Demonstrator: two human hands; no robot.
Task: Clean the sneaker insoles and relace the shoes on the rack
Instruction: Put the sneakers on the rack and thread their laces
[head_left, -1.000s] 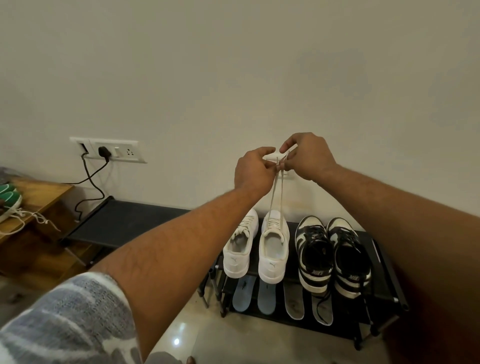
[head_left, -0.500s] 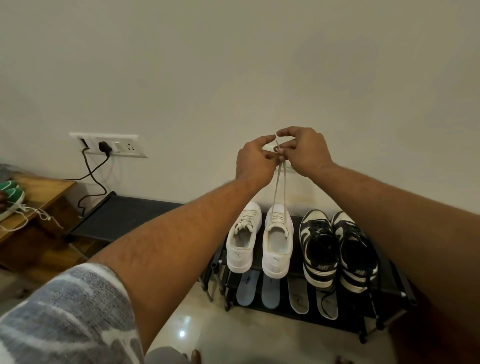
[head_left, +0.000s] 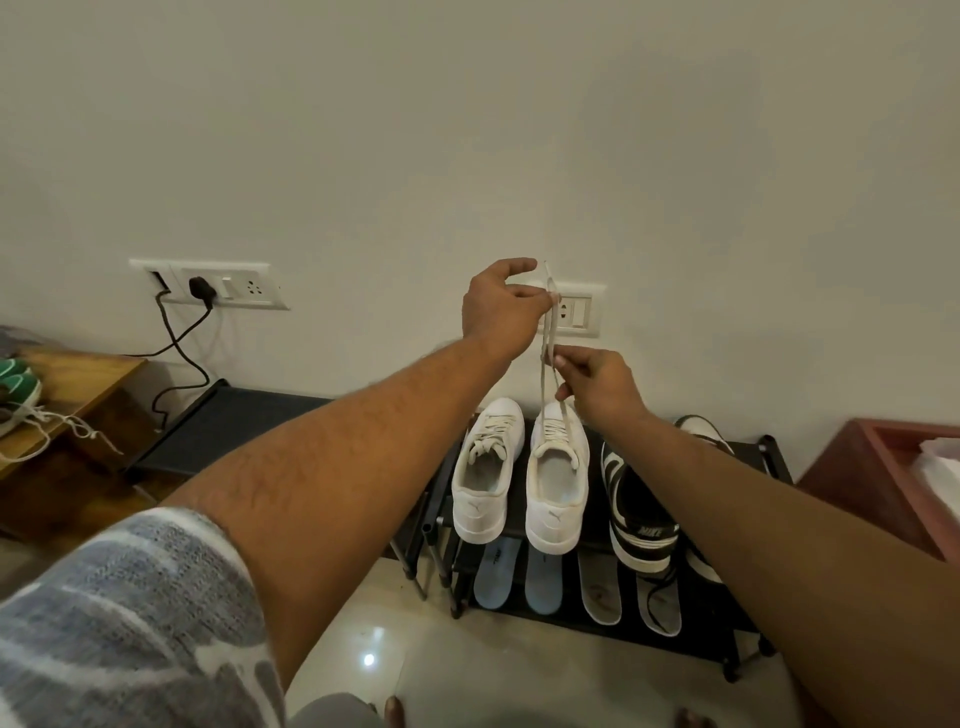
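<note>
While the person stands over the black shoe rack (head_left: 748, 621), both bare arms reach out towards the wall, and the cream lace (head_left: 543, 374) of one white sneaker (head_left: 558, 488) is drawn up taut in two flat strands from its top eyelets. The left grip (head_left: 498, 306) is the higher one, pinching the strands between thumb and fingers with a short end poking up above them; the right grip (head_left: 597, 379) is lower and nearer the shoe, its fingers curled and pinching the same lace. That sneaker sits on the rack's top tier, heel towards the person, its pale lining open to view. Just beside it, on its left, is the second white sneaker (head_left: 485, 478), laced, with its lace slack over the tongue. To the right sits a black-and-white pair (head_left: 641, 514), partly hidden by the right forearm. On the lower tier four insoles lie side by side: two pale blue insoles (head_left: 496, 574) under the white pair and two greyish insoles (head_left: 600, 590) under the dark pair, one crossed by a loose black lace (head_left: 655, 590). Off to the left a wooden bench (head_left: 78, 384) carries a green shoe (head_left: 18, 384) with white laces trailing over the edge.
</note>
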